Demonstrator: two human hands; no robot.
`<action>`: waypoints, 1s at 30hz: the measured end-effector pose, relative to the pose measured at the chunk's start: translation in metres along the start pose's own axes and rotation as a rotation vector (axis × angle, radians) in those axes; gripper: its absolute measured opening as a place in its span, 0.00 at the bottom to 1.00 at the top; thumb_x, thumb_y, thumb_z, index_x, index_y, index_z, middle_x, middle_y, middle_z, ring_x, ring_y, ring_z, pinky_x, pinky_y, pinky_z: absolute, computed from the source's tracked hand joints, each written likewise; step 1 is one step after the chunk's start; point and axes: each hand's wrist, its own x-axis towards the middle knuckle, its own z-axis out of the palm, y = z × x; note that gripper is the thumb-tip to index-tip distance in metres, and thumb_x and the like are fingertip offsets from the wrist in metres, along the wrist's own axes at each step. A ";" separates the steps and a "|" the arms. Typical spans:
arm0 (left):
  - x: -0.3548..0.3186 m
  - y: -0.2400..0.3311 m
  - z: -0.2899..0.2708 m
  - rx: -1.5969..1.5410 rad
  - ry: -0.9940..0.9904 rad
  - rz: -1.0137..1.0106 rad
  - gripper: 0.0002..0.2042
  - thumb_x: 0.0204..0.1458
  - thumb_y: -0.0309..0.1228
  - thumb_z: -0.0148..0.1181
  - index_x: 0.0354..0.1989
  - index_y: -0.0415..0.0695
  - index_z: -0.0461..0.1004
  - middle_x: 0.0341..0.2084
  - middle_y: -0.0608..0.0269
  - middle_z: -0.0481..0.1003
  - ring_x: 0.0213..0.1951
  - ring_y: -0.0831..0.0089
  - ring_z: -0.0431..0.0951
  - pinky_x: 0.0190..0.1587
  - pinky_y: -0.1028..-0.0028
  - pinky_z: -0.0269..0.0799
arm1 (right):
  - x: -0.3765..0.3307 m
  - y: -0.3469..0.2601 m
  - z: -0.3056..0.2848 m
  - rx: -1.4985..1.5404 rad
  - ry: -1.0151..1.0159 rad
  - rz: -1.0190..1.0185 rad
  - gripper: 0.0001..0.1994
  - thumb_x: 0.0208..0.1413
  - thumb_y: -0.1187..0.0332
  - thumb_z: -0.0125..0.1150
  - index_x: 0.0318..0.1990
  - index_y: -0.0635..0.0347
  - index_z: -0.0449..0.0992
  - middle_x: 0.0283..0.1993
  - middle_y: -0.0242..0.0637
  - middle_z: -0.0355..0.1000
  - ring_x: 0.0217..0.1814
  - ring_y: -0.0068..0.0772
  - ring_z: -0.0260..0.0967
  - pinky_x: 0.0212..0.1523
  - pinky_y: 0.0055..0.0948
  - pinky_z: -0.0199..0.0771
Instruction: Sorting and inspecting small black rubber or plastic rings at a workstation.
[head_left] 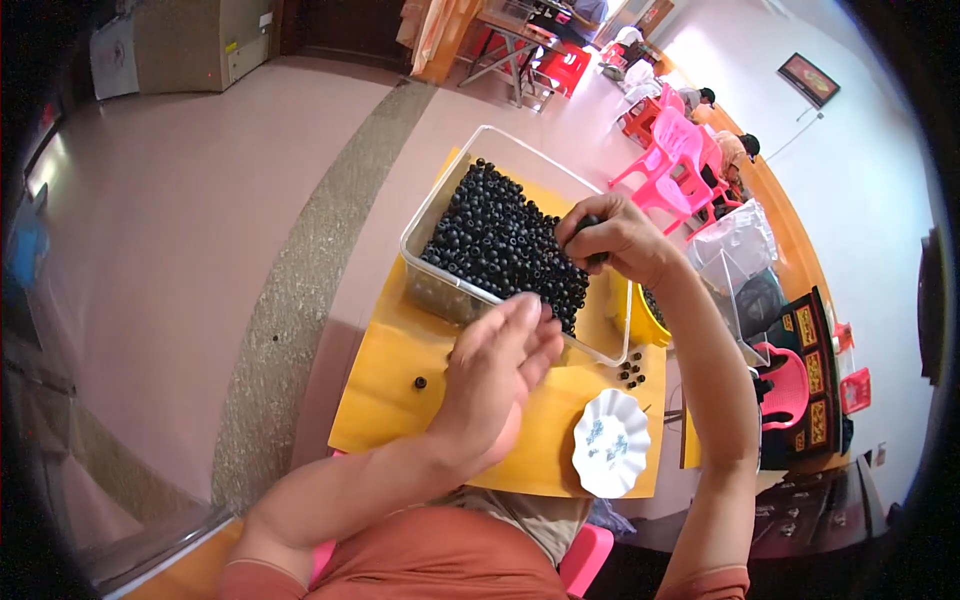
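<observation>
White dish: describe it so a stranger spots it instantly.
Start at the yellow board on the person's lap, which carries the clear tub of black beads. The white dish sits at the board's near right corner. It is the only scalloped, blue-patterned thing there.

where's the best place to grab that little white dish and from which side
Probably by its rim on the near edge. The white dish lies flat and shallow on the yellow table, its scalloped rim offering the only raised part to pinch. The near side is open; loose black beads lie just beyond its far edge.
</observation>
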 end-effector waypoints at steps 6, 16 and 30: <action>0.073 0.009 0.028 -0.124 0.128 -0.027 0.24 0.61 0.48 0.48 0.53 0.39 0.60 0.51 0.51 0.66 0.49 0.65 0.70 0.53 0.67 0.70 | -0.008 -0.048 0.011 -0.118 -0.073 -0.093 0.07 0.38 0.82 0.62 0.30 0.68 0.78 0.24 0.35 0.72 0.23 0.23 0.70 0.20 0.21 0.69; 0.127 -0.008 0.014 -0.211 -0.046 -0.037 0.21 0.65 0.43 0.32 0.41 0.41 0.70 0.35 0.55 0.73 0.34 0.65 0.74 0.39 0.65 0.75 | 0.011 -0.011 0.019 -0.386 -0.019 -0.130 0.10 0.44 0.74 0.67 0.37 0.62 0.83 0.27 0.28 0.76 0.25 0.12 0.68 0.26 0.14 0.70; 0.138 -0.004 0.003 -0.249 0.127 -0.024 0.16 0.64 0.42 0.40 0.42 0.41 0.66 0.34 0.58 0.70 0.36 0.69 0.73 0.42 0.68 0.75 | 0.020 0.006 0.000 -0.101 0.203 -0.135 0.09 0.52 0.70 0.66 0.40 0.63 0.79 0.26 0.30 0.74 0.20 0.15 0.66 0.15 0.15 0.60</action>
